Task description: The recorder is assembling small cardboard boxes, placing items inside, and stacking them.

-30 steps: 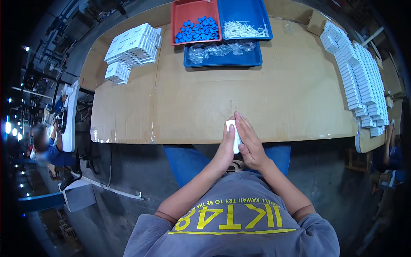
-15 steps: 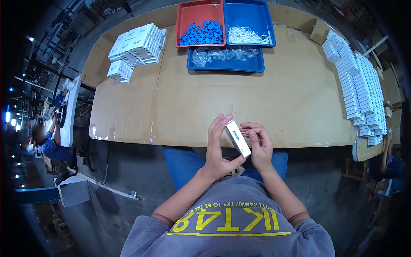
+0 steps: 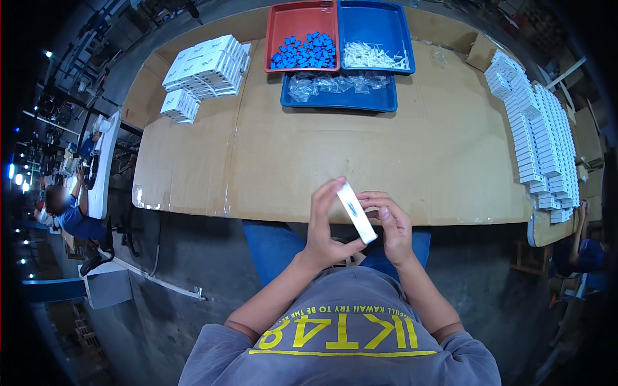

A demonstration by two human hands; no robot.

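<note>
A small white box (image 3: 355,212) with a blurred blue mark on its narrow face is held tilted above the near table edge. My left hand (image 3: 322,225) grips it by its two ends, fingertips on the far end and thumb at the near one. Half-bent, my right hand (image 3: 394,228) is at the box's right side. Its fingertips reach the box edge, while the thumb stays apart from it; whether those fingers press on the box is hard to see.
Far back stand a red tray (image 3: 273,29) of blue pieces, a blue tray (image 3: 373,26) of white sticks, and another blue tray (image 3: 338,101) with clear plastic bags. White boxes (image 3: 206,64) are stacked at left; long rows of white boxes (image 3: 541,135) line the right. A person (image 3: 80,219) sits far left.
The box has turned slightly and shifted a little nearer to me. My right thumb has moved away from the box and its fingers have lowered slightly.
</note>
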